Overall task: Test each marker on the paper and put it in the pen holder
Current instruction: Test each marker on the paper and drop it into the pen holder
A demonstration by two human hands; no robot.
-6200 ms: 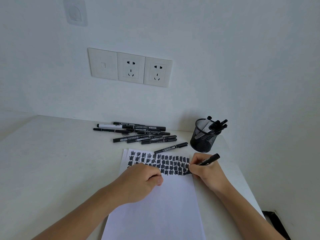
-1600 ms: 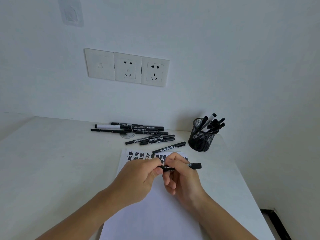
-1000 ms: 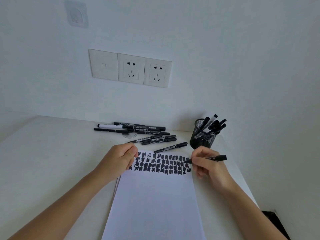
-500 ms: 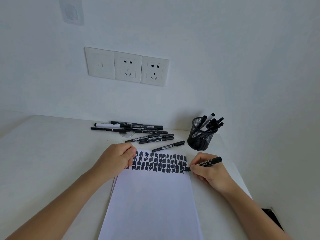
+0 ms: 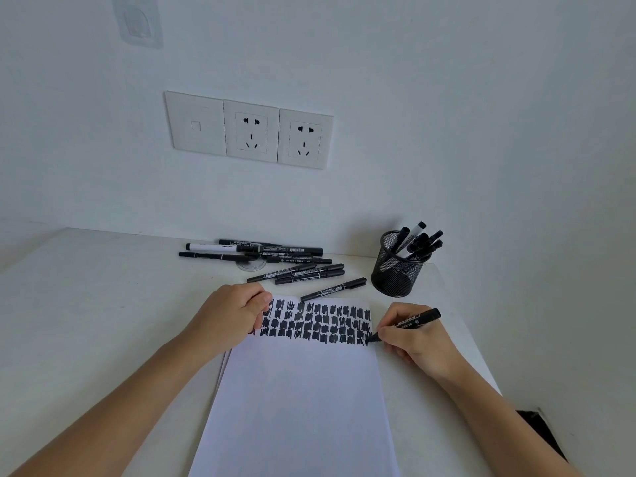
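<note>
The marker point(image 5: 418, 320) is in my right hand point(image 5: 418, 346), pinched between thumb and fingertips low on the barrel, close to the tip. The tip touches the paper point(image 5: 303, 401) at its right edge, at the end of the lowest row of black test marks point(image 5: 316, 325). The rear end of the barrel points up and right, away from the sheet.

Handling notes, as I judge them:
- The marker is light, stiff and slim. It needs little grip force.
- The barrel looks smooth and may roll in the fingers. A grip near the tip gives control for marking.
- For the drop into the pen holder, a hold nearer mid-barrel should suit better.
- The exposed tip will stain whatever it brushes, so it should be capped before storing.

My left hand point(image 5: 230, 318) rests on the top left corner of the paper and pins it down. Its fingers are curled, thumb against the forefinger. I cannot tell whether they enclose the cap. The paper is thin and will slide if released.

The pen holder point(image 5: 395, 270), a black mesh cup, stands upright on the desk point(image 5: 103, 321) beyond my right hand, with several markers already in it. One loose marker point(image 5: 334, 289) lies just beyond the top edge of the paper. A pile of markers point(image 5: 285, 259) lies farther back near the wall, below the wall sockets point(image 5: 251, 130).
</note>
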